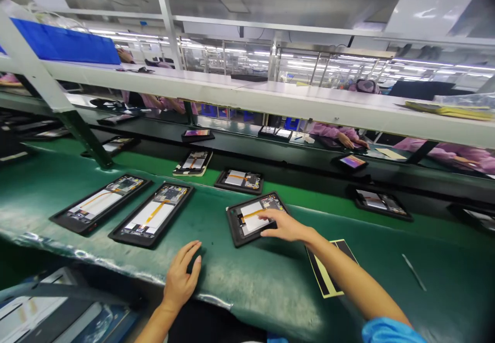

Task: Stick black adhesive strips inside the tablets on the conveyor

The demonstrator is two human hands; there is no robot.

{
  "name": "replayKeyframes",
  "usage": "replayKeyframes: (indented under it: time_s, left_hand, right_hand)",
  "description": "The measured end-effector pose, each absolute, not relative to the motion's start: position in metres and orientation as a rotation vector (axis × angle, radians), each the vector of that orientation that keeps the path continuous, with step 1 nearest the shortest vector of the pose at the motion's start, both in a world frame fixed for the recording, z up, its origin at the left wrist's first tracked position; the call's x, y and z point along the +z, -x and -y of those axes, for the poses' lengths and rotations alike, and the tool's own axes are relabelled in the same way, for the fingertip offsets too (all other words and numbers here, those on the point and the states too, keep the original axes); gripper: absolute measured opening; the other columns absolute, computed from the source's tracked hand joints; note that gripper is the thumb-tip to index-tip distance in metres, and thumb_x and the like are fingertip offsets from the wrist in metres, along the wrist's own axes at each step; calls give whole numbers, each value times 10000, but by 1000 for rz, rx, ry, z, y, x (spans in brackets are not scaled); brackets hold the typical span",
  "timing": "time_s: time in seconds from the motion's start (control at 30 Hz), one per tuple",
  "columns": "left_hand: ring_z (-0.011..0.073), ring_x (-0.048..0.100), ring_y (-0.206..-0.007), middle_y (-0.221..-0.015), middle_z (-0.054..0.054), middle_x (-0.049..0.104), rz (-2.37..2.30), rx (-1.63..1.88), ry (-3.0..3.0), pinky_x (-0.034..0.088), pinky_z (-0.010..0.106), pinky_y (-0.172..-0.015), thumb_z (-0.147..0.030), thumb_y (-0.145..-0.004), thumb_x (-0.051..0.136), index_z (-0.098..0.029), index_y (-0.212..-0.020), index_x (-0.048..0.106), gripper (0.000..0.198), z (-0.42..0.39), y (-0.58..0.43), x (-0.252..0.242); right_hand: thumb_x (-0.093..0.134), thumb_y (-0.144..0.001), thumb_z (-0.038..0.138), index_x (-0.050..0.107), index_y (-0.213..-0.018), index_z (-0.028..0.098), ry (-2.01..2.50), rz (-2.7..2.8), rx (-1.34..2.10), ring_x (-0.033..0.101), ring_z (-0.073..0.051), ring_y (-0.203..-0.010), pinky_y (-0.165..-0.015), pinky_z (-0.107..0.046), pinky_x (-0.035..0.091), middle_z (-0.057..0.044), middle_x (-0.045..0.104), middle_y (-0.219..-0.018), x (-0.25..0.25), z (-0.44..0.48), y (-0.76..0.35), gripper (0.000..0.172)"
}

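My right hand (284, 224) reaches over an opened tablet (242, 235) in a black tray, thumb and fingers apart. Its fingertips are over the white battery and the orange ribbon cable; whether they touch is hard to tell. My left hand (181, 275) hovers or rests near the bench's front edge, fingers spread and holding nothing. To its left lie two more opened tablets in black trays, the nearer tablet (157, 214) and the farther tablet (102, 202). Under my right forearm is a pale yellow sheet with black strips (325, 276).
A thin pointed tool (413, 272) lies on the green bench (270, 286) at right. Behind runs a green line with several tablets, among them one tablet (240, 179). A white shelf (240, 93) crosses above. Co-workers in pink sleeves (328, 130) sit opposite.
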State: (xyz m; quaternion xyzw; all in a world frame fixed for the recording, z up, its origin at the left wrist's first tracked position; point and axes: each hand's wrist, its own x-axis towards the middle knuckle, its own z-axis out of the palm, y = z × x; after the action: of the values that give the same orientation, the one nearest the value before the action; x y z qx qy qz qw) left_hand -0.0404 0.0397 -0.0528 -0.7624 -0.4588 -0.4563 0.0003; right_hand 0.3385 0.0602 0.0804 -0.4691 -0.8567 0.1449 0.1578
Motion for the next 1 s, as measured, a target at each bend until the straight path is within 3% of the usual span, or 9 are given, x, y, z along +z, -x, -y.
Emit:
replayKeyframes:
  time_s: [0.13, 0.3, 0.4, 0.53, 0.7, 0.9, 1.0]
  left_hand:
    - [253, 724, -1081, -1207, 102, 721, 1483, -1435, 2407, 594, 426, -972, -338, -1006, 512, -223, -1251, 668, 312, -38, 37, -52]
    - [263, 730, -1048, -1153, 102, 741, 1552, -1446, 2405, 602, 428, -940, -411, -999, 513, -216, -1175, 698, 322, -36, 35, -44]
    - [257, 732, -992, -1078, 80, 748, 1627, -1414, 2431, 608, 414, -901, -444, -990, 515, -225, -1074, 715, 308, -42, 26, -33]
    - [221, 723, -965, -1109, 67, 713, 1729, -1304, 2527, 603, 350, -837, -415, -989, 507, -220, -1030, 691, 271, -61, -3, -14]
    - [174, 691, -789, -1094, 35, 683, 1776, -1081, 2706, 583, 309, -717, -338, -929, 549, -246, -1157, 655, 268, -72, -36, 1]
    - [209, 693, -959, -1157, 67, 624, 1761, -928, 2803, 580, 340, -842, -249, -887, 533, -224, -1209, 598, 329, -56, -45, 6]
    - [227, 670, -995, -1179, 74, 600, 1759, -858, 2811, 575, 341, -811, -250, -864, 562, -235, -1190, 592, 328, -52, -48, 8]
  right_hand:
    - [888, -785, 326, 691, -1240, 208, 1503, 2461, 325, 642, -305, -1184, -1006, -435, 481, -120, 709, -1258, 65, -45, -372, 510]
    - [698, -929, 174, 683, -1089, 179, 1597, 2459, 172, 625, -275, -1090, -925, -411, 464, -119, 703, -1134, 44, -40, -371, 161]
    - [657, -964, 188, 671, -1026, 195, 1555, 2505, 166, 633, -237, -988, -887, -373, 461, -78, 711, -1036, 33, -31, -357, 64]
    - [678, -967, 252, 656, -1022, 205, 1447, 2560, 183, 639, -225, -922, -843, -350, 472, -58, 718, -996, 20, 6, -333, 76]
    - [680, -978, 387, 650, -979, 241, 1306, 2533, 282, 653, -202, -843, -807, -327, 474, -35, 724, -910, 25, 46, -314, 149]
    - [618, -1016, 335, 668, -1032, 239, 1364, 2333, 219, 663, -206, -902, -835, -343, 463, -54, 743, -1003, 38, 20, -294, 109]
    - [633, -1010, 334, 670, -1060, 236, 1421, 2378, 153, 648, -219, -917, -824, -355, 445, -62, 735, -1038, 35, 0, -276, 117]
